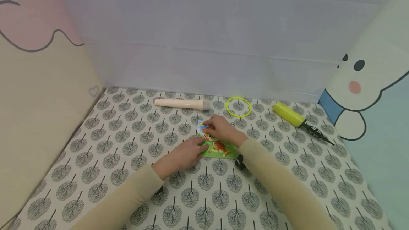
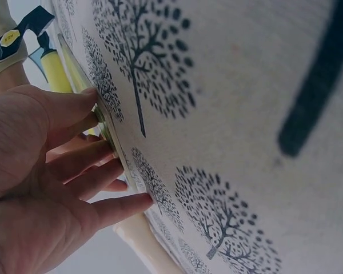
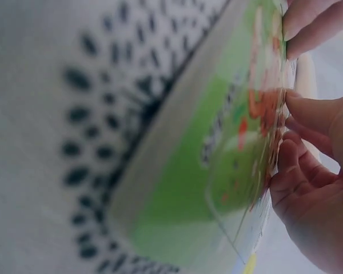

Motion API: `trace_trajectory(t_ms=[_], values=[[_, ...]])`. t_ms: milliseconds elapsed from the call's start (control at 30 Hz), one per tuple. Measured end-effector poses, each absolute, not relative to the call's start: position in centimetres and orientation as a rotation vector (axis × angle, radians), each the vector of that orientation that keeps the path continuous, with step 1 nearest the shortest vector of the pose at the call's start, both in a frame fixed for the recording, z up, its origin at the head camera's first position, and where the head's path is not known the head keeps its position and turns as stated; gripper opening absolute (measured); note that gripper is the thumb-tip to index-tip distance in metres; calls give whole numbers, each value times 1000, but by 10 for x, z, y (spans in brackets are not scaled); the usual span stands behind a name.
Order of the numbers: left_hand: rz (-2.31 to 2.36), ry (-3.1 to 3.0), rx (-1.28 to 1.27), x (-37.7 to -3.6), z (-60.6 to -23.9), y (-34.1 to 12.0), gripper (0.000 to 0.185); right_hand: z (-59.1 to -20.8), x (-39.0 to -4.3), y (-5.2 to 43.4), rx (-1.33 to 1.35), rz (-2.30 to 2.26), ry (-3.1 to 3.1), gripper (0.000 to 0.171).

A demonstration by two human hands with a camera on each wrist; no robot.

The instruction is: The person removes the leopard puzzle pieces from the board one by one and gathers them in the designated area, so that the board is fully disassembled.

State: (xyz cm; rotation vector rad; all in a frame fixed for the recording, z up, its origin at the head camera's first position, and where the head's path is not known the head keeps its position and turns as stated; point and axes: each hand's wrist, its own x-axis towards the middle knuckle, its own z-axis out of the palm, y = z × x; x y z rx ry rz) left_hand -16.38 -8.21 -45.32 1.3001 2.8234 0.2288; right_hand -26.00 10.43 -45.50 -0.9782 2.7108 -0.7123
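Note:
A thin picture board with a cartoon tiger on green and blue lies flat on the cloth, mid-table. At its left edge is my left hand, its thumb and index finger on the board; the left wrist view shows the fingers loosely extended. Over the upper part of the board, my right hand touches the surface with bent fingers and thumb. In the right wrist view, these fingertips meet the glossy board; whether they pinch a piece of it is hidden.
Behind the board lie a pale pink tube with a wider translucent end and a yellow-green ring. Toward the right rests a yellow-green cylinder pump with a black nozzle. Tree-print cloth covers the table, with cloth walls around three sides.

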Motion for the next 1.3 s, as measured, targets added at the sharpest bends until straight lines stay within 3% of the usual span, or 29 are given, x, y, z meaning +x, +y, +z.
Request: trace_trajectory(t_ms=[300, 767, 1300], values=[[230, 2804, 1276, -163, -452, -82, 42, -456, -267, 105, -1004, -697, 2676, 39], [276, 2789, 1287, -163, -452, -82, 41, -460, -279, 98, -740, -926, 2579, 22], [257, 2800, 1277, -163, -451, -81, 41, -456, -275, 95, -657, -971, 2571, 21]])
